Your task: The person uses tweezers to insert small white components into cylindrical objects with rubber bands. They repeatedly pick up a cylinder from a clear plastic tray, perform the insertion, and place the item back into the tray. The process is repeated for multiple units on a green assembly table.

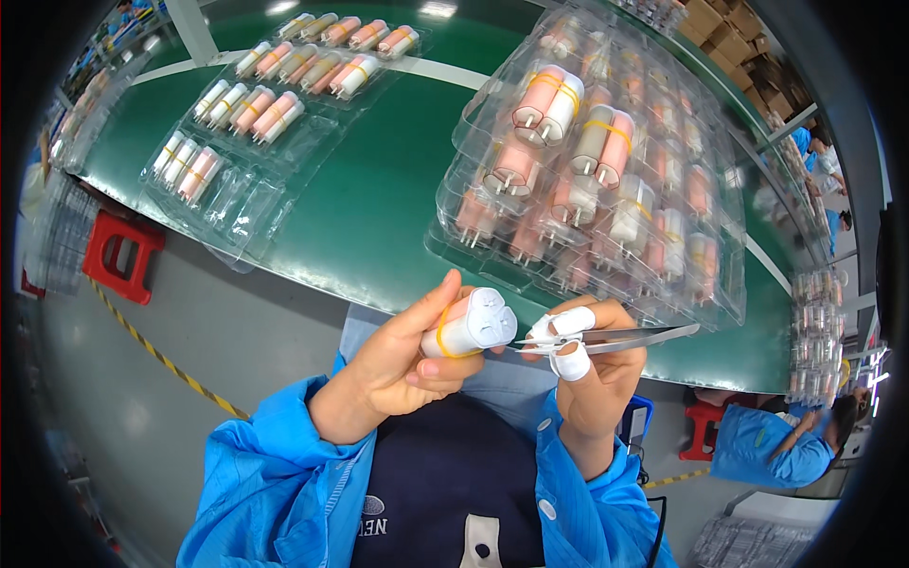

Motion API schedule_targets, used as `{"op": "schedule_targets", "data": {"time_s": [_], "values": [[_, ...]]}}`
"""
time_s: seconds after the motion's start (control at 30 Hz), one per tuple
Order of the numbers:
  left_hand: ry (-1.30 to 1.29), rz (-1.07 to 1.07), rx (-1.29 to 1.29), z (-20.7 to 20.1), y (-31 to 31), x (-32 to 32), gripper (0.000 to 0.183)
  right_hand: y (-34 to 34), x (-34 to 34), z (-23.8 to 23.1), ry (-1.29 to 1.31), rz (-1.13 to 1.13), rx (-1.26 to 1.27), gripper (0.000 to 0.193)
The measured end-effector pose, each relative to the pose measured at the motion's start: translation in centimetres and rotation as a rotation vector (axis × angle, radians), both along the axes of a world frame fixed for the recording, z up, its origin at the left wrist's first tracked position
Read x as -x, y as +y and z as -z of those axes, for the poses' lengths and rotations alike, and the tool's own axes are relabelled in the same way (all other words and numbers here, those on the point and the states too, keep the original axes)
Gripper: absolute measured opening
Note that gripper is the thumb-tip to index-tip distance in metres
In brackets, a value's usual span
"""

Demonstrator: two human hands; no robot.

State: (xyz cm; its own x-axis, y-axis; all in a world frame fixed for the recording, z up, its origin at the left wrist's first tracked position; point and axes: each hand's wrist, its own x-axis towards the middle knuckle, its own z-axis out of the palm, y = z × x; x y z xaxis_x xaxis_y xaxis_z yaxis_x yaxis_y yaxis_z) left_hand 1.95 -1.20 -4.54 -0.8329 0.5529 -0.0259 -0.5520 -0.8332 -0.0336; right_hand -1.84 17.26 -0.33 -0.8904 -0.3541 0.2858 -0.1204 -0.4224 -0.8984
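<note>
My left hand [383, 369] is closed round a bundle of pink and white cylinders [457, 333], held together by a yellow rubber band. The bundle's pale, lobed end faces right and up. In my right hand [603, 386] is a pair of metal tweezers [653, 335], gripped between fingers wearing white finger covers [572, 363]. Its tips point left, close to the bundle; whether they touch it I cannot tell. Both hands are in front of the table's near edge.
On the green table [379, 189], a tall stack of clear plastic trays [464, 222] with similar pronged bundles stands right. A clear tray [251, 194] holding several bundles lies left. Red stools [123, 256] stand on the floor; another person [772, 450] sits at the far right.
</note>
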Motion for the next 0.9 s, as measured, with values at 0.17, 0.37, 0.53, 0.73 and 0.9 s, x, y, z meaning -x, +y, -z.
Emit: {"op": "schedule_targets", "data": {"time_s": [0.17,0.37,0.53,0.73,0.9], "values": [[0.099,-0.05,0.054,0.2,0.0,-0.1,0.044,0.0,0.0,0.4,0.01,0.029,0.036,0.021],[0.301,-0.409,0.656,-1.3,0.8,-1.0,0.039,0.0,0.0,0.3,-0.039,0.076,0.094,0.024],[0.438,-0.575,0.92,-1.4,1.0,-1.3,0.045,0.2,0.1,0.9,-0.029,0.05,0.034,0.026],[0.576,-0.799,1.157,-0.9,1.4,-1.0,0.05,-0.1,0.6,1.2,0.051,0.028,0.011,0.026],[0.66,-0.791,1.148,-0.7,1.0,-1.1,0.044,0.3,0.4,1.3,0.011,0.018,-0.007,0.026]]}}
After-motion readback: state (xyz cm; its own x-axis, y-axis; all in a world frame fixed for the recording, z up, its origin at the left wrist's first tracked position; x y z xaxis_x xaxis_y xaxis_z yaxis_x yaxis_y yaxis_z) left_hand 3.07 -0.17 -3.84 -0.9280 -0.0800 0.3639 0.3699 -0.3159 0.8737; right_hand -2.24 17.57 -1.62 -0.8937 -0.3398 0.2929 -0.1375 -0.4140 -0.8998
